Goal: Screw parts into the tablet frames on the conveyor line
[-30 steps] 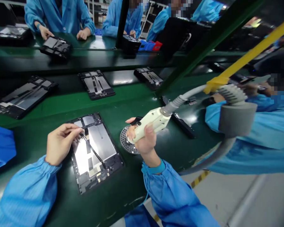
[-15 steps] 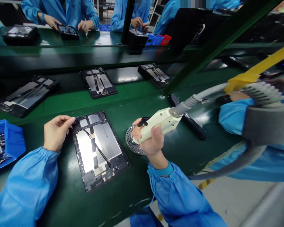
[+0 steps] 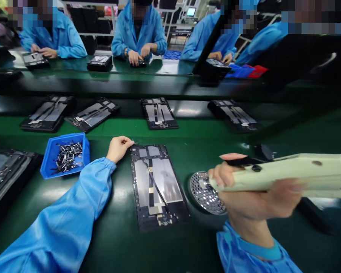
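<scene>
- Risk: a slack grip on the cream plastic electric screwdriver point(image 3: 290, 176) could let its hidden tip skid onto the black tablet frame point(image 3: 170, 189), left of our right-hand fingers point(image 3: 226, 172).
- Risk: our left-hand fingers point(image 3: 125, 143) could snag the thin black cable point(image 3: 155, 183) below and right of them.
- The frame lies flat on the dark green conveyor belt point(image 3: 113, 231), its silver panels bare.
- Our right hand point(image 3: 252, 199) clenches the screwdriver, above a round perforated steel dish point(image 3: 206, 193).
- Our left hand point(image 3: 118, 149) curls at the frame's top-left corner; whether it pinches anything, we cannot tell.
</scene>
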{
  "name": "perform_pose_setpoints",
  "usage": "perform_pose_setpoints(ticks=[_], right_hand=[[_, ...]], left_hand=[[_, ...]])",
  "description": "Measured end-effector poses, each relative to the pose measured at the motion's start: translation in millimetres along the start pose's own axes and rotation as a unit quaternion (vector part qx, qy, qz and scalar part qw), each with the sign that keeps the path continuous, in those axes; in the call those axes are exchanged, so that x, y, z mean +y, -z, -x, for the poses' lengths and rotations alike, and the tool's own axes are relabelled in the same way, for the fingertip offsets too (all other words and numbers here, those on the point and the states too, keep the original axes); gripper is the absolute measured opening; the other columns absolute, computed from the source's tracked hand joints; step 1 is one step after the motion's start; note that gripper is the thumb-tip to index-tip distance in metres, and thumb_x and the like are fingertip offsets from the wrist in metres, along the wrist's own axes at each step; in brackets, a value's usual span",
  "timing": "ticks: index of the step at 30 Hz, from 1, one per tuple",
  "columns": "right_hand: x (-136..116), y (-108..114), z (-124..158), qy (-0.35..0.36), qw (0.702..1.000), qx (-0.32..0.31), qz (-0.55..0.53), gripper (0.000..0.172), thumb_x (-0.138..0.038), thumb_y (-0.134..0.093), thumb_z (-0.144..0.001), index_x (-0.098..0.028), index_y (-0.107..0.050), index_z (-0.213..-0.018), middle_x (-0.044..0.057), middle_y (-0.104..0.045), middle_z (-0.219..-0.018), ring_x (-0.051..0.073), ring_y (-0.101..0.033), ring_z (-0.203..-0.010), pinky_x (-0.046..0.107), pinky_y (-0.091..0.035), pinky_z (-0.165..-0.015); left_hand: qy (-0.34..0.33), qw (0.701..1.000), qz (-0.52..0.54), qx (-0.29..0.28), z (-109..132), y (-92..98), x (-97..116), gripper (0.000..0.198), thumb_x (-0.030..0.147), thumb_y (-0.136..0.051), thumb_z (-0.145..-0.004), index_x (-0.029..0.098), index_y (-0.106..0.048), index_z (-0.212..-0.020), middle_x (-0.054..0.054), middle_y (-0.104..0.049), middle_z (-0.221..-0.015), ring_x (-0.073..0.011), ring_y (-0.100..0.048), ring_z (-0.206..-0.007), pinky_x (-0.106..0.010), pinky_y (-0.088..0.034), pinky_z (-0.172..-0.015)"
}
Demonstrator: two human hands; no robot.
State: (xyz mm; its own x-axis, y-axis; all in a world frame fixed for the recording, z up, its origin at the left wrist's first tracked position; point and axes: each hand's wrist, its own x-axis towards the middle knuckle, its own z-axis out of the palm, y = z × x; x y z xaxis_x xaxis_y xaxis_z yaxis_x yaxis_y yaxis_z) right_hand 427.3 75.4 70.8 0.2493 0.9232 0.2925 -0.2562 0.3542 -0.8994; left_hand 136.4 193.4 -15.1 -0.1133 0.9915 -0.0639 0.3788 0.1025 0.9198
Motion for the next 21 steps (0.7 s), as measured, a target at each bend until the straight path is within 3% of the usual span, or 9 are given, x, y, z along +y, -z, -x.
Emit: perform_pose_setpoints(ticks=[6,11,17,21], right_hand=[[10,-45,-13,-0.009,0.998,-0.067,-0.003,0.066,-0.082,-0.067,-0.075,-0.017,-0.074,-0.086,-0.004,-0.045,-0.044,0.015,-0.043,-0.035,0.032,-0.038,-0.041],[40,-78,-26,-0.010,0.994,-0.111,-0.014,0.067,-0.082,-0.061,-0.081,-0.017,-0.071,-0.091,-0.006,-0.045,-0.044,0.014,-0.042,-0.035,0.033,-0.041,-0.044],[82,-129,-50,-0.035,0.991,-0.119,-0.046,0.061,-0.079,-0.065,-0.081,-0.019,-0.070,-0.088,-0.008,-0.046,-0.044,0.012,-0.042,-0.035,0.029,-0.042,-0.042],[109,-155,-58,-0.043,0.991,-0.110,-0.055,0.058,-0.077,-0.071,-0.078,-0.019,-0.072,-0.081,-0.007,-0.046,-0.041,0.010,-0.043,-0.033,0.026,-0.040,-0.040]], left_hand=[[0.003,0.998,-0.032,-0.050,-1,3.9,-8,0.024,0.036,-0.080,-0.076,0.016,-0.072,-0.067,-0.003,-0.068,-0.063,-0.0149,-0.056,-0.059,-0.028,-0.042,-0.064],[-0.005,0.996,-0.080,-0.034,6,-0.2,-10,0.014,0.022,-0.078,-0.080,0.017,-0.073,-0.068,-0.003,-0.072,-0.070,-0.0167,-0.062,-0.068,-0.029,-0.044,-0.070],[-0.013,0.989,-0.144,-0.029,16,-7.1,-3,0.011,0.023,-0.076,-0.088,0.019,-0.077,-0.078,-0.005,-0.077,-0.082,-0.0205,-0.067,-0.080,-0.031,-0.044,-0.076],[0.001,0.986,-0.162,-0.048,11,-5.3,0,0.012,0.023,-0.076,-0.088,0.018,-0.078,-0.077,-0.004,-0.077,-0.080,-0.0202,-0.068,-0.079,-0.029,-0.046,-0.076]])
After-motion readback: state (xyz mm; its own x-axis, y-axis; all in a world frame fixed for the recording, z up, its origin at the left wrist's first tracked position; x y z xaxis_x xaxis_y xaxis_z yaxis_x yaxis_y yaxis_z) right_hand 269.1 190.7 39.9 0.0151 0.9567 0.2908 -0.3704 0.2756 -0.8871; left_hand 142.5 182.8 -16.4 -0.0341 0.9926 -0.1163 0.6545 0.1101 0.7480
